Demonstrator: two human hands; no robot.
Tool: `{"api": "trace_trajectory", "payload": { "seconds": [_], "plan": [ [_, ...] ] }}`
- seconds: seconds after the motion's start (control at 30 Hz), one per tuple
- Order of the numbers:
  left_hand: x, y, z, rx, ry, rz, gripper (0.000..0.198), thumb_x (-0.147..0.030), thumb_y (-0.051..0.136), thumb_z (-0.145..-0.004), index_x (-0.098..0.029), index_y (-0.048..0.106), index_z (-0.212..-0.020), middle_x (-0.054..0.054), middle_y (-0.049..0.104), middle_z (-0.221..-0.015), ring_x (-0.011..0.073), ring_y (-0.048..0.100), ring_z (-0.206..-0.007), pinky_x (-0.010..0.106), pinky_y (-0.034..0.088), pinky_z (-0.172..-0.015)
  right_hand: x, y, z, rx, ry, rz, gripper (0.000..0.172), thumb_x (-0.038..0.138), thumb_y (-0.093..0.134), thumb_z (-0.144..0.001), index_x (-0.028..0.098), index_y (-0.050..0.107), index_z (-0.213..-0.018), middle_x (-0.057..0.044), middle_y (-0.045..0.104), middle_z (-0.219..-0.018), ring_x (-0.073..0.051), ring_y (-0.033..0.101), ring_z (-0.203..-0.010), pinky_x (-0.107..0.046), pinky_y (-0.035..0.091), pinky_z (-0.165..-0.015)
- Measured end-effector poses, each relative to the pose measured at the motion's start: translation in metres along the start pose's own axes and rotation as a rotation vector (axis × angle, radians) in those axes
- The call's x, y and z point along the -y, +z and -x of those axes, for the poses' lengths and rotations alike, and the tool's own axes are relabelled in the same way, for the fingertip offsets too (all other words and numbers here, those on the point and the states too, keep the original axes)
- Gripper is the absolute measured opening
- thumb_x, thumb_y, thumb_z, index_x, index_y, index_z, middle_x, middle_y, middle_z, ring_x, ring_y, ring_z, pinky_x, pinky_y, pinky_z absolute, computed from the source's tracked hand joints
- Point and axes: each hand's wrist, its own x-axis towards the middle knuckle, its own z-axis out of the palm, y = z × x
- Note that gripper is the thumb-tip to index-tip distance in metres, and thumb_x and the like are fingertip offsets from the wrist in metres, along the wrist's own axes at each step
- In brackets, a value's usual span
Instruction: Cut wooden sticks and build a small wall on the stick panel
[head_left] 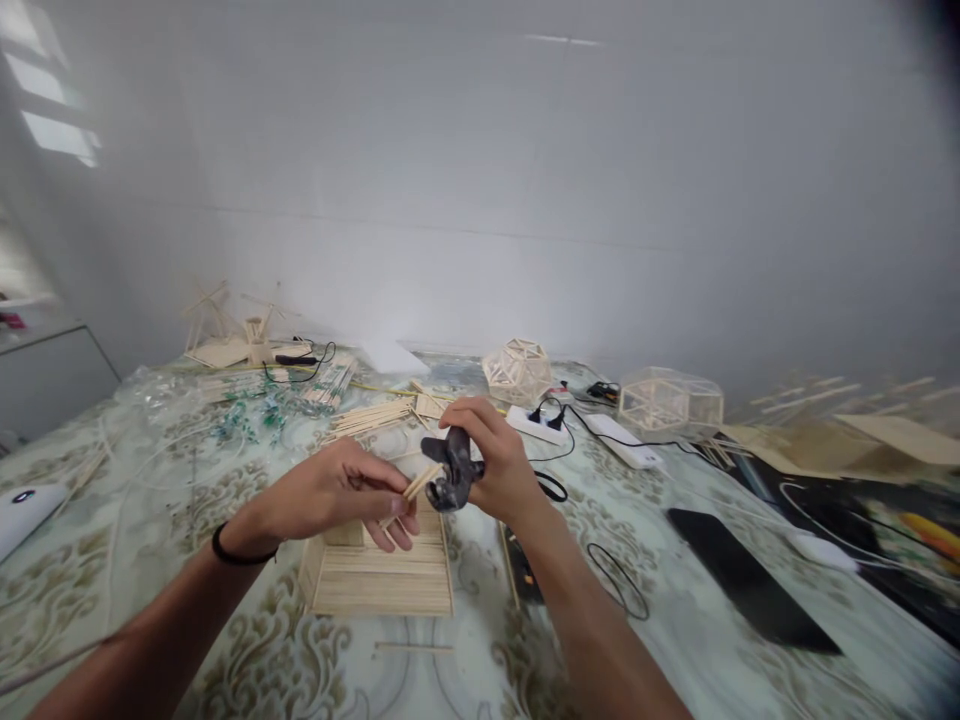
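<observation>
My left hand (pixel 352 495) pinches a few thin wooden sticks (pixel 422 482) between thumb and fingers. My right hand (pixel 499 465) is wrapped round a dark hand tool (pixel 454 472), perhaps a cutter or pliers, whose head is beside the sticks' right ends. Whether the tool touches the sticks is hard to tell. Below both hands, a box-like piece made of wooden sticks (pixel 379 580) rests on the patterned tabletop, partly hidden by my left hand. One loose stick (pixel 414 648) lies in front of it.
Bundled sticks (pixel 375 417) lie behind my hands. A power strip (pixel 537 424) with cables and geometric stick frames (pixel 517 371) stand farther back. On the right are a black flat panel (pixel 750 580) and a looped cable (pixel 622 585). Green-white bits (pixel 251 415) lie at the left.
</observation>
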Motion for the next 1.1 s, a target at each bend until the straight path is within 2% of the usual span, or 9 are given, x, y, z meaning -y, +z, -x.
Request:
{"api": "trace_trajectory", "payload": {
  "seconds": [0.2, 0.43, 0.67, 0.77, 0.9, 1.0, 1.1],
  "plan": [
    [0.001, 0.002, -0.002, 0.014, -0.025, -0.034, 0.024, -0.037, 0.069, -0.092, -0.017, 0.082, -0.091, 0.009, 0.081, -0.090, 0.0236, 0.079, -0.079, 0.031, 0.066, -0.075, 0.003, 0.008, 0.000, 0.036, -0.024, 0.028, 0.029, 0.012, 0.062, -0.079, 0.024, 0.056, -0.105, -0.010, 0.063, -0.104, -0.025, 0.060, -0.101, -0.041, 0.050, -0.089],
    [0.001, 0.001, -0.003, 0.019, -0.053, -0.012, 0.021, -0.034, 0.069, -0.091, -0.018, 0.082, -0.087, 0.007, 0.080, -0.086, 0.0222, 0.079, -0.076, 0.028, 0.065, -0.072, 0.003, 0.008, 0.000, 0.007, -0.027, 0.060, 0.024, 0.015, 0.061, -0.082, 0.024, 0.057, -0.103, -0.010, 0.064, -0.100, -0.025, 0.060, -0.097, -0.041, 0.049, -0.087],
    [0.003, 0.000, -0.003, -0.014, -0.072, 0.007, 0.022, -0.037, 0.072, -0.088, -0.018, 0.082, -0.086, 0.008, 0.081, -0.086, 0.0236, 0.079, -0.077, 0.030, 0.065, -0.072, 0.003, 0.007, 0.000, 0.037, -0.026, 0.063, 0.023, 0.016, 0.063, -0.080, 0.025, 0.057, -0.101, -0.008, 0.065, -0.099, -0.024, 0.060, -0.096, -0.039, 0.048, -0.086],
    [0.002, 0.000, -0.003, -0.010, -0.076, -0.010, 0.022, -0.035, 0.071, -0.088, -0.017, 0.081, -0.084, 0.008, 0.080, -0.084, 0.0225, 0.079, -0.076, 0.028, 0.065, -0.070, 0.004, 0.008, 0.000, 0.053, -0.014, 0.084, 0.013, 0.018, 0.062, -0.083, 0.024, 0.057, -0.094, -0.007, 0.064, -0.093, -0.023, 0.059, -0.091, -0.037, 0.045, -0.083],
    [0.001, 0.001, -0.004, -0.017, -0.077, 0.013, 0.019, -0.031, 0.071, -0.087, -0.015, 0.079, -0.081, 0.007, 0.079, -0.081, 0.0222, 0.078, -0.074, 0.027, 0.065, -0.068, 0.003, 0.010, 0.002, 0.090, 0.021, 0.131, 0.004, 0.022, 0.059, -0.081, 0.023, 0.055, -0.080, -0.005, 0.060, -0.080, -0.020, 0.054, -0.075, -0.032, 0.040, -0.070],
    [0.002, 0.000, -0.006, -0.019, -0.075, 0.022, 0.022, -0.033, 0.072, -0.087, -0.014, 0.078, -0.078, 0.008, 0.078, -0.079, 0.0230, 0.078, -0.071, 0.027, 0.065, -0.064, -0.003, 0.013, 0.007, 0.124, 0.080, 0.152, 0.015, 0.026, 0.057, -0.084, 0.022, 0.055, -0.070, -0.002, 0.057, -0.068, -0.017, 0.049, -0.064, -0.029, 0.033, -0.061],
    [0.006, -0.008, -0.009, -0.028, -0.060, -0.002, 0.027, -0.037, 0.071, -0.087, -0.012, 0.077, -0.077, 0.010, 0.078, -0.078, 0.0225, 0.077, -0.066, 0.026, 0.063, -0.060, -0.011, 0.017, 0.010, 0.171, 0.241, 0.167, 0.026, 0.028, 0.058, -0.085, 0.022, 0.053, -0.059, 0.000, 0.054, -0.057, -0.014, 0.044, -0.054, -0.029, 0.028, -0.056]
  ]
}}
